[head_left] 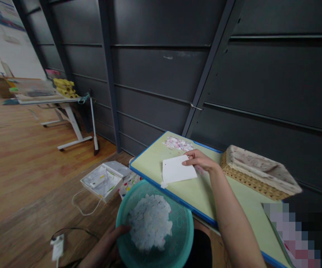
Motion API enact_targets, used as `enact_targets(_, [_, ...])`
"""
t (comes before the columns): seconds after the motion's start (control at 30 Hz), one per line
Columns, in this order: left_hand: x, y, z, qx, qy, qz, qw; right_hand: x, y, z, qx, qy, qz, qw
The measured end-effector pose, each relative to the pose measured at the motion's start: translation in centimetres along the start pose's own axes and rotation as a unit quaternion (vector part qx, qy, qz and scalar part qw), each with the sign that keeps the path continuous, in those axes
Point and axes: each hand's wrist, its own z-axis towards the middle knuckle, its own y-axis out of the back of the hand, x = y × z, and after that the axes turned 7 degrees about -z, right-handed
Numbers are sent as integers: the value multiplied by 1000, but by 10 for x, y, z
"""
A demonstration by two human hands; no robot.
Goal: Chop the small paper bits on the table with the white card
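Overhead, head-camera view. A dark panelled wall (161, 74) fills the background, and a wooden floor (24, 167) runs along the left side. A green table (194, 190) with a blue edge stands against the wall at centre right. A white-legged far table (52, 98) stands well apart at upper left and carries a stack of yellow trays (64, 87).

On the green table, near its right end, lies a woven basket (258, 173), tilted in this view. A teal basin (182, 238) sits below the table's near edge, just beside it, and holds a heap of paper scraps (150, 221). An open white box (102, 180) lies on the floor left of the basin, and a white plug (57, 247) on a cable lies nearer the camera.

A white card (176, 169) rests flat on the tabletop near its left end. A small scrap pile (177, 143) lies behind it, near the wall edge and apart from the card.

The right hand (200, 160) grips the card's upper right corner, with the fingers closed on it. The left hand (118, 234) grasps the basin's near-left rim, with the thumb over the edge. One loose scrap (163, 184) touches the card's lower left corner.
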Motion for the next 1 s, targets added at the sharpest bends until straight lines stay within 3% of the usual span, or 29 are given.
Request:
enact_targets(0.1, [-5, -2, -3, -76, 41, -6, 996, 0, -3, 2, 15, 8, -8, 1000])
enact_targets(0.17, [-7, -5, -4, -94, 41, -9, 995, 0, -4, 2, 25, 18, -8, 1000])
enact_targets(0.27, [-8, -13, -7, -84, 21, -19, 996, 0, -3, 1, 22, 21, 7, 1000])
enact_targets(0.4, [-10, -20, -10, -74, 7, -22, 997, -5, 3, 1, -36, 11, 48, 998])
enact_targets(0.57, [-10, -11, -6, -71, 37, 2, 997, -11, 7, 3, -71, 6, 68, 995])
enact_targets(0.8, [-2, 2, -1, -86, 43, -6, 995, -11, 7, 4, -78, 0, 38, 996])
enact_targets(1.0, [-4, -1, -3, -103, 37, 1, 994, -9, 5, 2, -46, -4, 20, 999])
